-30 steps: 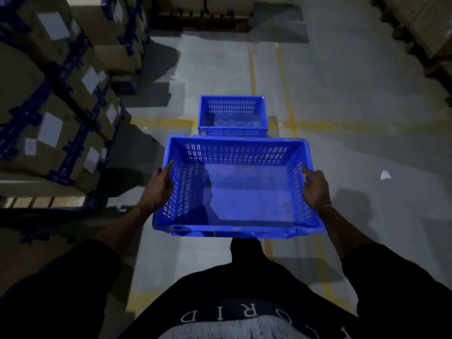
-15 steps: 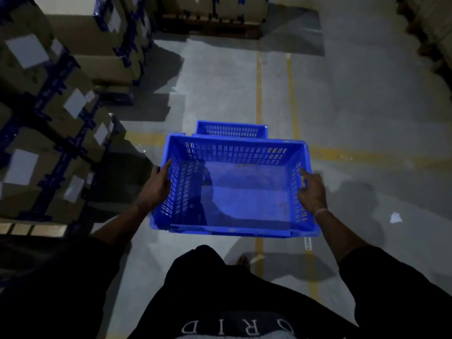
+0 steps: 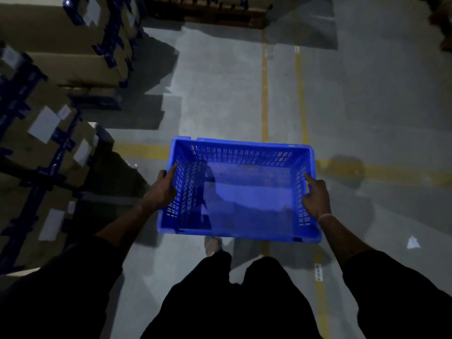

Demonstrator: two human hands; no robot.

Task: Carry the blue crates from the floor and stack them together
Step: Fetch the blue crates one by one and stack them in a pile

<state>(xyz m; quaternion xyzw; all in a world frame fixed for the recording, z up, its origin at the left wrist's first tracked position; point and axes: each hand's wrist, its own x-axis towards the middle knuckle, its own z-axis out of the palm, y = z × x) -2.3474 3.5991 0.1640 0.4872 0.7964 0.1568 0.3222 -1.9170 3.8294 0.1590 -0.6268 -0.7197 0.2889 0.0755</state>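
At the bottom of the frame are a person's dark-clothed legs, with one foot (image 3: 213, 244) showing just below a blue crate (image 3: 244, 199) held in mid-frame above the floor (image 3: 220, 94). The left hand (image 3: 162, 190) grips the crate's left wall, fingers curled over its rim with the fingertips reaching inside. The right hand (image 3: 315, 198) grips the right wall, forefinger stretched along the rim and the other fingers curled around the edge; a thin band circles that wrist. The crate is empty, its slotted walls and bare bottom visible. A scrap of white paper (image 3: 412, 242) lies on the grey concrete at the right. Yellow lines (image 3: 264, 89) run across the floor and away toward the top. Stacked cardboard boxes (image 3: 49, 133) with blue strapping and white labels fill the left and upper left.
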